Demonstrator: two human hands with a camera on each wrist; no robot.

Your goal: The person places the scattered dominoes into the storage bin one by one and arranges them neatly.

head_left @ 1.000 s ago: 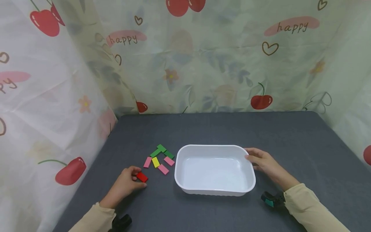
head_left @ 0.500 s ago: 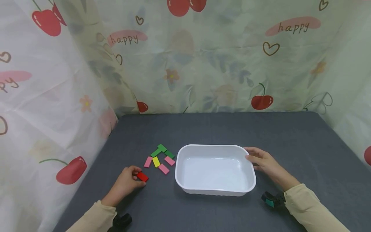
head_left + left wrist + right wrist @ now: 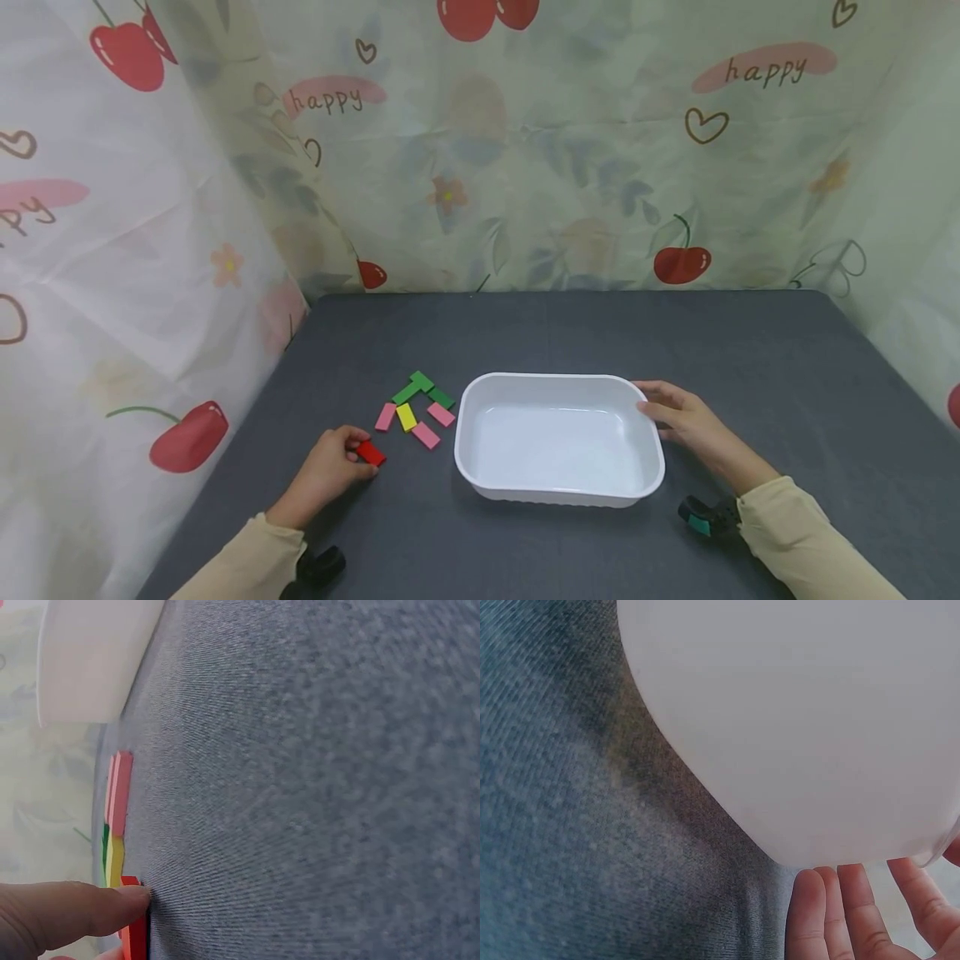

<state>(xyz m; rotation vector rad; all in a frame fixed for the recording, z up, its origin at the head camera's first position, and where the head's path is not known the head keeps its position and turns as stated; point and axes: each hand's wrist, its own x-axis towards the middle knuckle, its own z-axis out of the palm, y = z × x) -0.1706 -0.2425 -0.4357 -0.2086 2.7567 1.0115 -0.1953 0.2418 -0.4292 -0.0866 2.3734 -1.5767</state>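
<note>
At the lower left of the head view, the left hand [image 3: 326, 475] is pinching the red block [image 3: 371, 452] between thumb and fingers, probably because so low and thin a piece is offering little else to grip. Whether the block is resting on the counter [image 3: 750, 358] or hanging just above it, I cannot tell.

Slightly right and above, the other blocks are lying flat in a loose cluster, each within easy reach of that hand: one pink block [image 3: 386, 417] is sitting just beside the yellow block [image 3: 406, 417], three green blocks are forming the top, and two more pink ones are flanking the right side.

Right of centre, the white tray [image 3: 558, 446] is standing upright on its base near the cluster, its open side facing up, seemingly keeping its inside accessible. At its right end, the right hand [image 3: 675, 410] is gripping the rim, thumb over the edge and fingers lying against the outer wall, likely steadying it.
</note>
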